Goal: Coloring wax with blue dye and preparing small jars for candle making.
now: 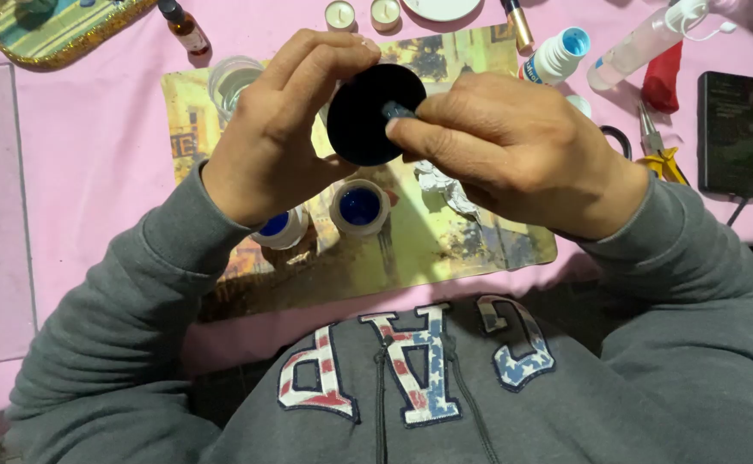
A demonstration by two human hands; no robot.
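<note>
My left hand (286,120) grips a round black disc (368,116) by its rim, holding it up above the yellowish picture mat (462,241). My right hand (514,146) pinches a small dark tool (398,109), whose tip touches the face of the disc. Below the hands, two small white pots of blue paint (360,207) (278,228) stand on the mat. A crumpled white tissue (445,189) lies just under my right hand.
A glass of water (230,82) stands behind my left hand. At the far edge sit two tealights (339,14), a brown dropper bottle (186,27), an open blue paint bottle (557,53), a clear squeeze bottle (643,43), pliers (660,150) and a black phone (727,133).
</note>
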